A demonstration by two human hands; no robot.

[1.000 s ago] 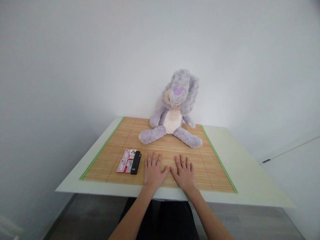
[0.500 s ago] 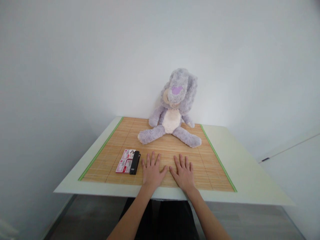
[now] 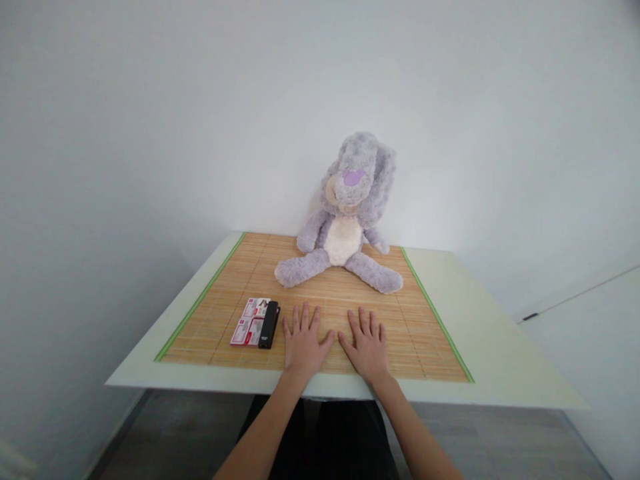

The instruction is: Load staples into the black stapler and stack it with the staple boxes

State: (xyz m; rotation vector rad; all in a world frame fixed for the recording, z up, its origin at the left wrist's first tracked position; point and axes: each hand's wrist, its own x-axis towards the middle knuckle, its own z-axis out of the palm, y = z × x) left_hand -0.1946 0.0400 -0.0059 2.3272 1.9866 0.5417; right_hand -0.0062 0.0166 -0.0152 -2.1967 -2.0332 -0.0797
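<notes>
My left hand (image 3: 304, 343) lies flat on the bamboo mat (image 3: 225, 287), fingers spread, holding nothing. Beside it, palm down on the same mat, my right hand (image 3: 369, 345) also rests with its fingers apart. Just left of my left hand is a black stapler (image 3: 269, 325), not touched by it. The stapler lies against, or partly over, red-and-white printed cards or packaging (image 3: 247, 327); I cannot tell which. Beyond both hands a grey plush rabbit (image 3: 343, 240) with a purple nose sits with its legs splayed.
The mat has green edges and covers the middle of a white table (image 3: 480, 313). A pale wall (image 3: 200, 100) stands right behind the plush rabbit. At the right, a white panel (image 3: 600, 333) carries a small dark handle or latch (image 3: 530, 317).
</notes>
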